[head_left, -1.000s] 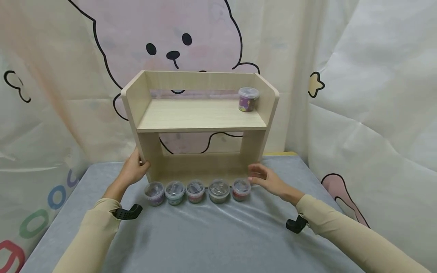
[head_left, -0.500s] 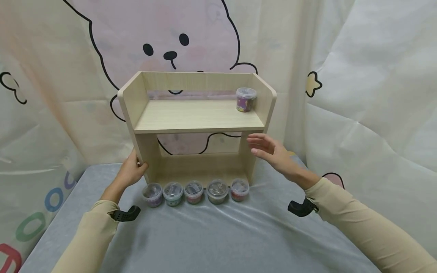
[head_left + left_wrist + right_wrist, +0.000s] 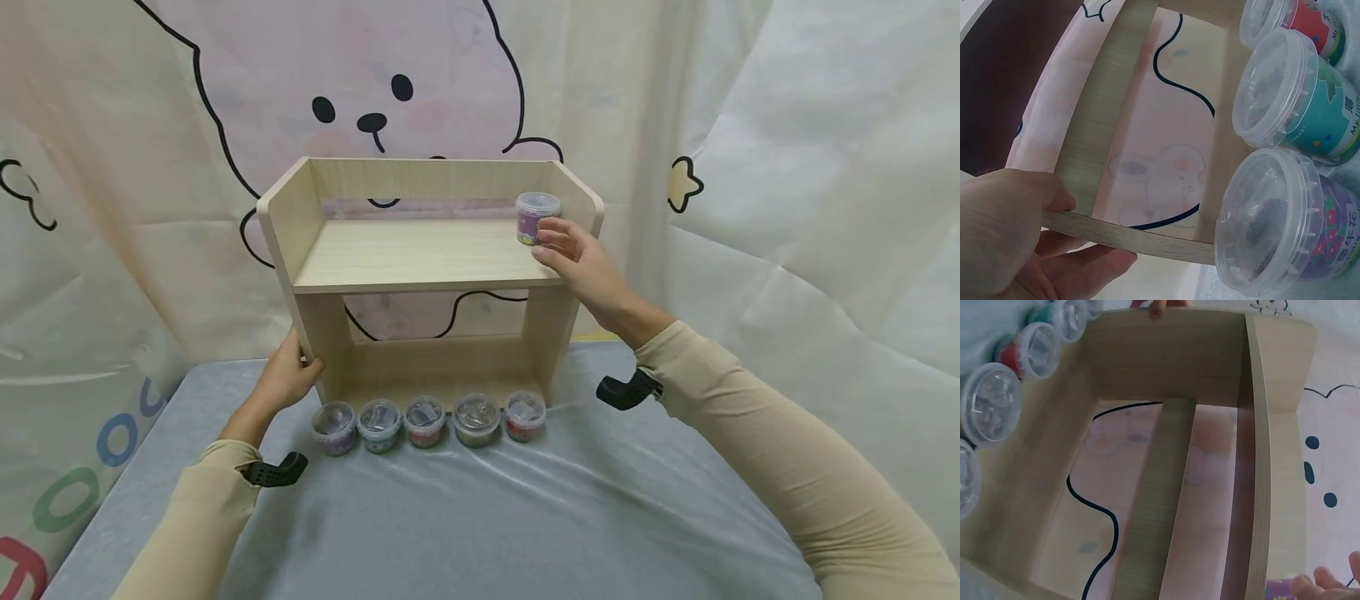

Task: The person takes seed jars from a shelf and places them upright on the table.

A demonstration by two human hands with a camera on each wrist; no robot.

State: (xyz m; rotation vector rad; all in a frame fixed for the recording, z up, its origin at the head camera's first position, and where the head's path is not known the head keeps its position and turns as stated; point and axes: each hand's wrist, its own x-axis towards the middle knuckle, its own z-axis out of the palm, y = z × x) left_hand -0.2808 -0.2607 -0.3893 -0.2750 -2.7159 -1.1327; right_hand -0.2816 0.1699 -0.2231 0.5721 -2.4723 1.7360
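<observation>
Pale wood fills my head view: the shelf unit [image 3: 431, 250] stands on the grey cloth [image 3: 480, 517], and my right hand [image 3: 573, 254] is up at the top board, fingers curled lightly against the purple tub [image 3: 536, 217] in the shelf's right back corner. My left hand [image 3: 288, 375] clasps the shelf's left leg. Five lidded tubs [image 3: 427, 419] line up before the base.

From my left wrist, thumb and fingers pinch the board edge [image 3: 1129, 234], the nearest tubs just beside.

From my right wrist, only fingertips [image 3: 1329, 584] show; I cannot tell their grip.
</observation>
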